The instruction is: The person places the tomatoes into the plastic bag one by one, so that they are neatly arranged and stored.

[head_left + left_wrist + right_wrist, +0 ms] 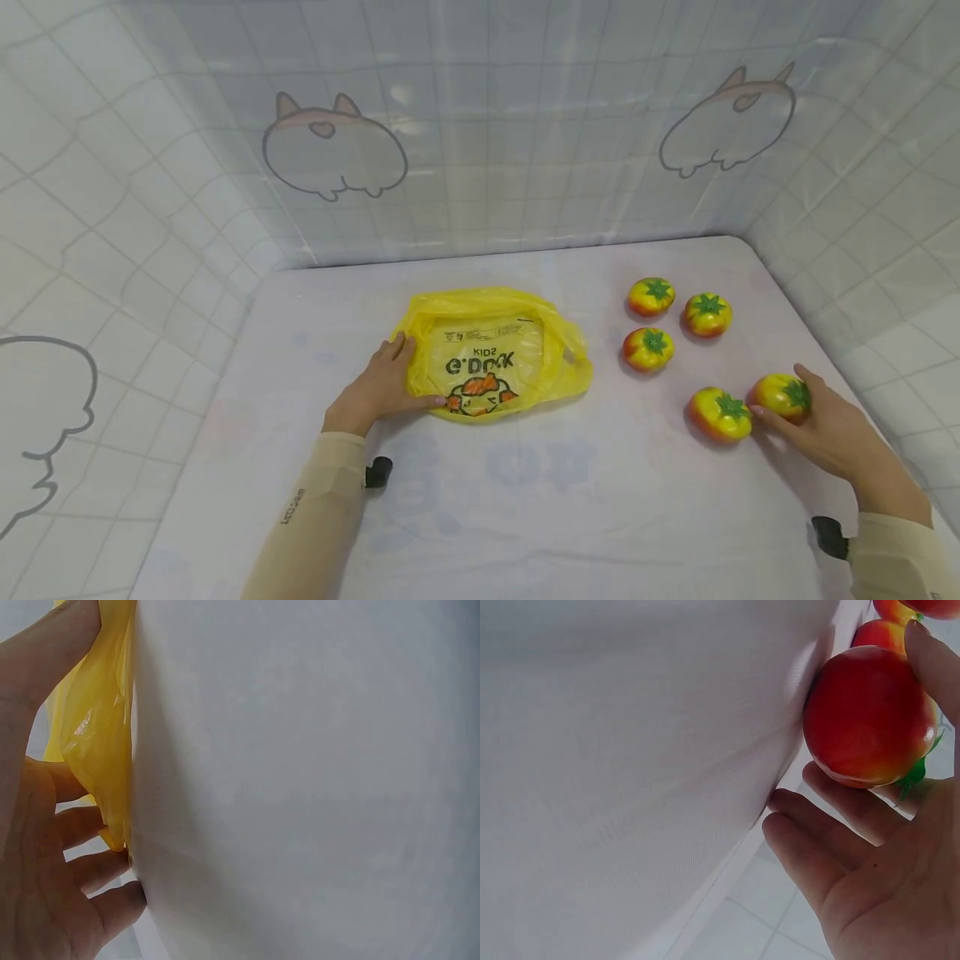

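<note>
A yellow plastic bag (pixel 487 354) lies on the table, its mouth spread and a printed cartoon showing upside down. My left hand (pixel 386 379) rests at the bag's left edge, thumb and fingers spread apart. In the left wrist view, yellow film (pixel 97 735) hangs between that thumb and the fingers. To the right, my right hand (pixel 832 425) holds a glossy red-and-yellow tomato (pixel 776 396) with a green star-shaped top, thumb on one side and fingers on the other. In the right wrist view this tomato (pixel 866 712) shows its red underside, close to the tabletop.
Another tomato (pixel 720 415) sits just left of the right hand. Three more, including one tomato (pixel 648 349) nearest the bag, are grouped farther back. The white-covered table (pixel 480 517) is bounded by tiled-pattern curtains (pixel 487 200) at the back and sides.
</note>
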{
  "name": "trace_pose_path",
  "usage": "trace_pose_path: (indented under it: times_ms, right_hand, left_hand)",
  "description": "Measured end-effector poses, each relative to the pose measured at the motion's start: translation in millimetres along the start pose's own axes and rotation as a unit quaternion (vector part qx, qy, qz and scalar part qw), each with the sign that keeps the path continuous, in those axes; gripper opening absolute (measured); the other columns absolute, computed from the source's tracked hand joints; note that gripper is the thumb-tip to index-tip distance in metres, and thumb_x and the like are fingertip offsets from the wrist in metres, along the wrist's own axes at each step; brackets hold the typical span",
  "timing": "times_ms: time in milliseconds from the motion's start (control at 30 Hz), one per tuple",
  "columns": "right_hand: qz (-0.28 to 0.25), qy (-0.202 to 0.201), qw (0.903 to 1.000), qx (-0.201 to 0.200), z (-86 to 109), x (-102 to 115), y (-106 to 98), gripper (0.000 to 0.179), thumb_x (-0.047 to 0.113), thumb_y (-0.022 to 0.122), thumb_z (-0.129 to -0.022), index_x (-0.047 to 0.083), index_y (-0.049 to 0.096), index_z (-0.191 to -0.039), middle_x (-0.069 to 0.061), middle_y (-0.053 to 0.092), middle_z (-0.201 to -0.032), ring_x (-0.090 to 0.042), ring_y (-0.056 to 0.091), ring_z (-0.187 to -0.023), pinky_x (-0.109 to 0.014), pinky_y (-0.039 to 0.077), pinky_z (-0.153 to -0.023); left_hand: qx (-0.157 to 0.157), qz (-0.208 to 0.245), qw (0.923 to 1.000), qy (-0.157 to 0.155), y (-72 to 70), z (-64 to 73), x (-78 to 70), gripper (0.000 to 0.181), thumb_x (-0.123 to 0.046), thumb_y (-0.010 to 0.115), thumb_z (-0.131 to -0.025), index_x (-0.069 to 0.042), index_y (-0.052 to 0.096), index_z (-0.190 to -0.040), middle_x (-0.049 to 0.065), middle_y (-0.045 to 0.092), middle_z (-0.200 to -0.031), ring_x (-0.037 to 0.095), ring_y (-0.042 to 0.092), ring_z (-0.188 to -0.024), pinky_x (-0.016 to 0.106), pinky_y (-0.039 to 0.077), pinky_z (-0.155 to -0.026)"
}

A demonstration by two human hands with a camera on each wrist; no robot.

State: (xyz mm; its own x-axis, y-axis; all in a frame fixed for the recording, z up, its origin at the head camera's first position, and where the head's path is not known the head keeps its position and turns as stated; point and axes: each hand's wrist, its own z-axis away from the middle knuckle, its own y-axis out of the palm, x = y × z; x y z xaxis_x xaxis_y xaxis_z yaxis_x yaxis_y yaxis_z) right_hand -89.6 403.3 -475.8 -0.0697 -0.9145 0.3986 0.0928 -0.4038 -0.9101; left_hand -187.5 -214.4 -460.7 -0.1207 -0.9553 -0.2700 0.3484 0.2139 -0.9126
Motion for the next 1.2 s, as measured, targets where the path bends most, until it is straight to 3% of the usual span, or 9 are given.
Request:
trace_pose_path:
  times_ms: [133,600,1200]
  right_hand:
    - [0.0,-0.012,0.9999,-0.012,-0.5,0.5,1.5,0.102,0.052,0.062,-0.098,-0.021,0.015,-0.152,-0.054,0.037,-0.135,-0.069,0.041,-0.117,-0.08,0.036,-0.094]
    - [-0.002,-0.014,0.9997,-0.018,-9.5,7.0,-2.8,0.103,0.054,0.062,-0.098,-0.018,0.015,-0.154,-0.051,0.036,-0.141,-0.068,0.038,-0.121,-0.08,0.034,-0.096]
    - [-0.008,-0.037,0.9987,-0.035,-23.8,34.4,-9.9,0.105,0.056,0.064,-0.096,-0.011,0.013,-0.159,-0.045,0.033,-0.149,-0.065,0.037,-0.127,-0.079,0.032,-0.1]
  left_hand:
    - [0.001,0.002,1.0,0.001,1.2,-0.4,1.8,0.134,-0.081,0.07,-0.075,-0.004,0.008,-0.165,0.022,0.0,-0.172,0.047,0.004,-0.157,0.065,0.02,-0.122]
    - [0.0,0.0,1.0,-0.001,-0.1,-0.4,1.3,0.133,-0.082,0.069,-0.074,-0.006,0.01,-0.166,0.019,0.0,-0.172,0.045,0.004,-0.157,0.065,0.021,-0.122]
    - [0.001,0.006,1.0,-0.004,-0.5,0.5,1.6,0.135,-0.083,0.07,-0.073,-0.008,0.01,-0.166,0.017,0.0,-0.173,0.043,0.003,-0.158,0.065,0.021,-0.122]
